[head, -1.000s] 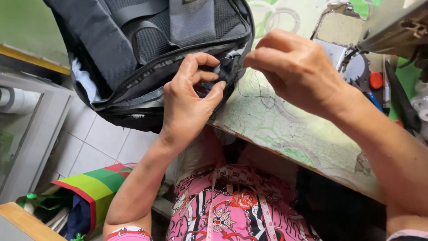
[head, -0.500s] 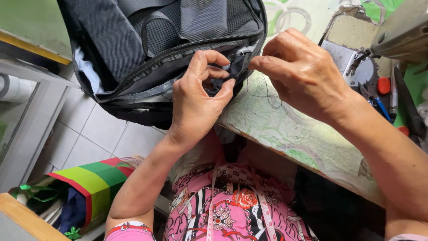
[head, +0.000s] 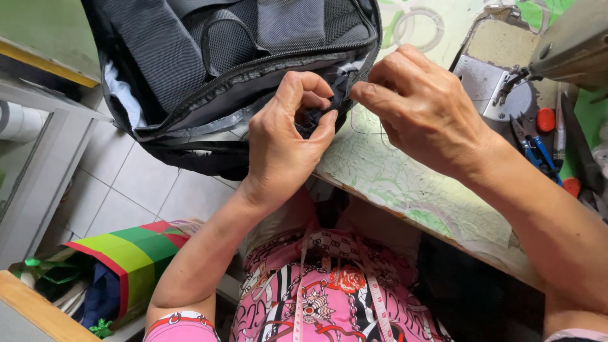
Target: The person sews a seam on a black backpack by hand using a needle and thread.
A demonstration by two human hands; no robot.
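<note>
A dark grey backpack [head: 209,57] hangs over the near edge of the sewing table [head: 405,183], its zipper open. My left hand [head: 285,139] pinches the bag's fabric at the zipper's end, thumb and fingers curled around it. My right hand [head: 421,107] meets it from the right, fingertips closed on the same spot of the bag's edge. A thin thread trails below my right fingers. What exactly sits between the fingertips is hidden.
A sewing machine [head: 557,44] stands at the table's far right, with blue-handled snips [head: 535,149] and small red items beside it. A striped multicoloured bag [head: 120,259] lies on the tiled floor at lower left. A measuring tape hangs over my pink patterned top.
My left hand has shifted its grip slightly along the zipper's end, and my right hand has closed in to touch the same spot. The backpack barely moved.
</note>
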